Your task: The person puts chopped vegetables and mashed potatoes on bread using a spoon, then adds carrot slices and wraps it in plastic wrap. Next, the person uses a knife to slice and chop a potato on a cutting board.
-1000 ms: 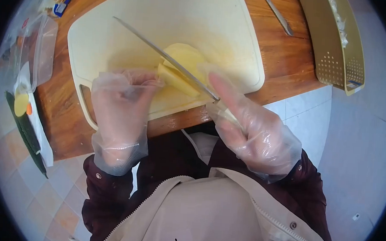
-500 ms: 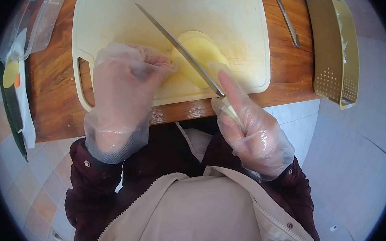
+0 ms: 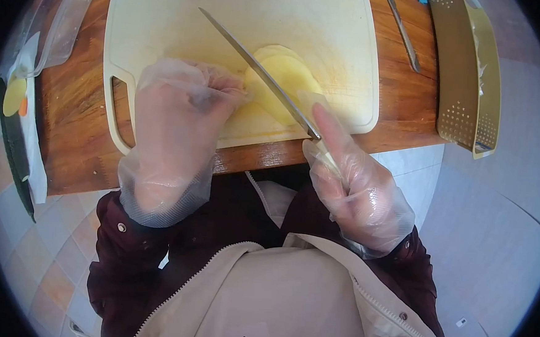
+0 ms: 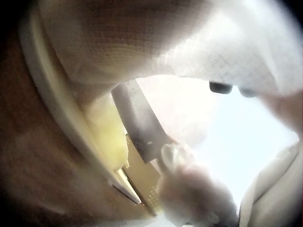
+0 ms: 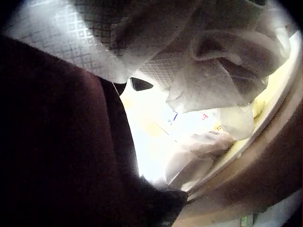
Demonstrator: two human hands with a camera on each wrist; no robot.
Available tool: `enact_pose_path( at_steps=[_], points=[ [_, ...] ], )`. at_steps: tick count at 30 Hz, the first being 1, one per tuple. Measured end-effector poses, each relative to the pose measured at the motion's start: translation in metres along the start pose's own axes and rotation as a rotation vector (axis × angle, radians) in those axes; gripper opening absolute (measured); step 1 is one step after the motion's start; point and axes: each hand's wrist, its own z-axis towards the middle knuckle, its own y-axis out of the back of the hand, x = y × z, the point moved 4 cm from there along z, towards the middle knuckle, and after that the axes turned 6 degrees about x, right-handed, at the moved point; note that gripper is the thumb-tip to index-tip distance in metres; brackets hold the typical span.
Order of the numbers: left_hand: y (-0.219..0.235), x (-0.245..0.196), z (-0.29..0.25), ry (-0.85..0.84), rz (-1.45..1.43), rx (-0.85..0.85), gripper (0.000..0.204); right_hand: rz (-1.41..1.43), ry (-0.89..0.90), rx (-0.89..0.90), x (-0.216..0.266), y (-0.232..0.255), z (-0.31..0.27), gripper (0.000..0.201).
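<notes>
In the head view my right hand (image 3: 364,190), in a clear plastic glove, grips the pale handle of a long kitchen knife (image 3: 257,69). Its blade slants up and left, crossing above the yellow potato slices (image 3: 288,77). These round slices lie overlapping on the white cutting board (image 3: 186,15). My gloved left hand (image 3: 177,113) bends its fingers at the slices' left edge and holds them there; the glove partly hides the fingertips. In the left wrist view the broad knife blade (image 4: 139,120) stands beside the yellow potato (image 4: 111,130).
A tan perforated basket (image 3: 470,82) stands at the right of the wooden table (image 3: 74,132), beside a metal utensil (image 3: 402,31). On the left are a clear plastic container (image 3: 68,23), a cucumber (image 3: 14,150) and a white strip with a yellow piece (image 3: 15,96).
A thick potato piece stood tilted under my left fingers; now the slices lie flatter. The knife has shifted slightly right and upward across them. The head view has shifted too.
</notes>
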Motion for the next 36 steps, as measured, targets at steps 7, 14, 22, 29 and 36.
enact_pose_path(
  at_steps=[7, 14, 22, 29, 36],
  points=[
    [-0.002, -0.002, 0.000, 0.039, -0.047, -0.013, 0.012, -0.030, -0.059, 0.030, 0.007, 0.004, 0.001, 0.062],
    [-0.001, -0.003, -0.001, -0.004, 0.003, 0.031, 0.015, -0.060, -0.025, -0.057, 0.007, 0.003, 0.001, 0.070],
    [-0.001, -0.007, 0.000, 0.023, -0.009, -0.034, 0.011, -0.194, 0.033, -0.064, 0.005, 0.003, -0.006, 0.071],
    [-0.001, -0.003, -0.001, 0.058, -0.012, 0.040, 0.016, -0.061, -0.046, -0.010, -0.003, 0.000, -0.002, 0.076],
    [-0.001, -0.006, 0.000, 0.012, -0.037, -0.012, 0.012, -0.154, 0.037, -0.035, -0.003, 0.002, -0.009, 0.077]
  ],
)
